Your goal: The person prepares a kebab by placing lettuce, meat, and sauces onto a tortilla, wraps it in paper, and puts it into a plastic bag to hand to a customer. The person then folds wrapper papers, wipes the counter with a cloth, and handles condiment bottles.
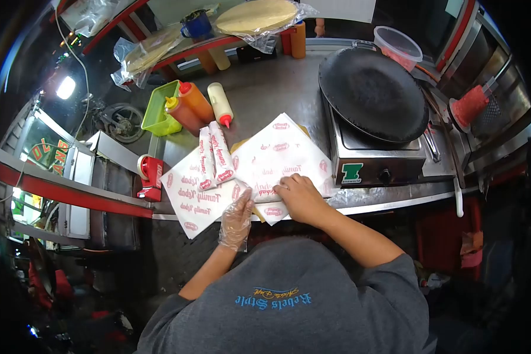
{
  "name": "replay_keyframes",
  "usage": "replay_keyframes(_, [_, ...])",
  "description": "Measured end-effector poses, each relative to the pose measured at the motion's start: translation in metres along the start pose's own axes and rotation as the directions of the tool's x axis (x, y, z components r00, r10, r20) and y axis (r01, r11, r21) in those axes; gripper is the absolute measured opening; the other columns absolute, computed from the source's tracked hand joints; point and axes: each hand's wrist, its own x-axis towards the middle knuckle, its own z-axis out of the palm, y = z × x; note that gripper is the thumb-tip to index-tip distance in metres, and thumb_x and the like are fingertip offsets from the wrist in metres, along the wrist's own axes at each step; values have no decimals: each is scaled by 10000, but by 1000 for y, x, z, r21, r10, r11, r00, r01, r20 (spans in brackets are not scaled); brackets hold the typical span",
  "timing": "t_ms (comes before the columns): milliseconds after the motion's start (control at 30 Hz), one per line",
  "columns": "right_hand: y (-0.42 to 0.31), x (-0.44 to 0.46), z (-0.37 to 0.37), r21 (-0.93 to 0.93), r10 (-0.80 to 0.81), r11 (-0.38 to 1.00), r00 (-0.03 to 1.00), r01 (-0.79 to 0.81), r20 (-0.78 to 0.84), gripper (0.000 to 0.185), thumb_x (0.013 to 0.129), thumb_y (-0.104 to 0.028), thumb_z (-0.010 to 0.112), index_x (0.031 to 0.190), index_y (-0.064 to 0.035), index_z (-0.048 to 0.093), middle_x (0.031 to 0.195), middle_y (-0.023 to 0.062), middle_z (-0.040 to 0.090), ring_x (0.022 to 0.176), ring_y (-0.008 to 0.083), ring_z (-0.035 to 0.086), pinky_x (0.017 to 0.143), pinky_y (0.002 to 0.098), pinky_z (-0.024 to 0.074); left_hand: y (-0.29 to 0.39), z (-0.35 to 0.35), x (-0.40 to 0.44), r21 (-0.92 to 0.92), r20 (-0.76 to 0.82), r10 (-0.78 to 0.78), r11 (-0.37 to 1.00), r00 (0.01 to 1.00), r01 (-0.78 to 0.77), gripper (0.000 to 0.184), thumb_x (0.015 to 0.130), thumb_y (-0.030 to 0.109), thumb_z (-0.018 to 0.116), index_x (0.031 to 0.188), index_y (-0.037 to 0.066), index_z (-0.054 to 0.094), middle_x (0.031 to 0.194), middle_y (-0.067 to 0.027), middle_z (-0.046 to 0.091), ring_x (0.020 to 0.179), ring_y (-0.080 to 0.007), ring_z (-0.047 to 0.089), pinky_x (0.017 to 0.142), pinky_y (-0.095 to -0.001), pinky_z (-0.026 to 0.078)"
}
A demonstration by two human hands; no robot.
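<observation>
A sheet of white wrapping paper [277, 141] printed in red "Family Kebab" lies at the counter's front edge, its near part folded over into a roll. My right hand [304, 199], bare, curls its fingers over that fold. My left hand [237, 219], in a clear plastic glove, grips the left end of the fold; what lies inside the paper is hidden. Two wrapped kebabs [223, 156] [206, 159] rest side by side on another printed sheet [189, 203] to the left. Brownish paper or flatbread shows under the sheet's edges.
A black round griddle pan [373, 94] sits on a gas stove [377, 162] at right. Sauce bottles [196, 101] and a green basket [161, 112] stand at back left. A red tape dispenser [151, 178] is at the left edge. Flatbread stacks [256, 16] lie on the shelf above.
</observation>
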Motion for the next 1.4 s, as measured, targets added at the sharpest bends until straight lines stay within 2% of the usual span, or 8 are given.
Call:
replay_keyframes(100, [1,4,-3,-37,-18,999,999,17,-39,349,854,-106,654,1197,-63,706,1135,100,650,1127,286,569,1004,444,429,6,-16,21,298,201,496,790,844,-535,255,975,153,724,1165,-18,714,1343,-209,661,1217,-260,647,990,-336,525])
replay_keyframes(233, [2,1,1,-8,-12,1000,1000,12,-16,337,846,-148,691,1171,-63,707,1127,84,648,1124,278,562,1014,429,409,-4,-11,36,4,-10,9,1000,1000,-9,423,871,301,852,1027,-2,602,1073,-166,636,967,-272,646,863,-389,541])
replay_keyframes(367, [-4,-3,6,-10,23,1000,999,-24,-48,318,847,-140,692,1155,-61,705,1113,79,646,1104,282,562,1012,430,407,0,-9,42,266,41,-46,963,998,33,486,839,365,874,999,-5,602,957,-125,617,844,-244,620,772,-375,530])
replay_keyframes(533, [-3,-1,7,-7,32,999,999,-33,-29,304,866,-127,667,1160,-57,700,1097,82,643,1088,286,560,1014,432,407,4,7,33,254,-48,442,872,896,-417,180,898,138,790,999,42,675,950,-136,682,862,-283,686,772,-401,554])
replay_keyframes(733, [1,-3,8,37,6,999,998,-4,-64,314,857,-111,656,1162,-50,697,1093,83,644,1078,289,564,1008,439,411,-13,12,36,101,13,632,770,774,-630,164,897,118,772,965,28,652,914,-133,666,824,-313,659,766,-439,528])
replay_keyframes(967, [4,-6,11,41,-30,999,996,33,-87,308,867,-106,626,1161,-46,696,1087,84,644,1064,286,566,993,434,416,16,7,27,354,-55,220,916,974,-187,358,817,268,863,964,-5,684,923,-154,668,905,-338,652,793,-454,518])
replay_keyframes(1133, [5,-5,10,48,-21,999,996,25,-82,313,872,-95,602,1168,-48,695,1083,85,645,1061,282,568,997,433,417,9,18,24,280,-147,433,881,889,-383,123,913,78,740,1024,33,717,943,-133,730,884,-344,689,864,-463,535])
replay_keyframes(1400, [11,-7,10,84,-43,995,993,53,-112,299,873,-140,661,1156,-49,685,1089,102,655,1061,299,581,1018,466,418,6,1,34,338,186,581,719,792,-607,285,929,157,754,1189,63,684,1012,-131,734,867,-342,697,793,-458,545])
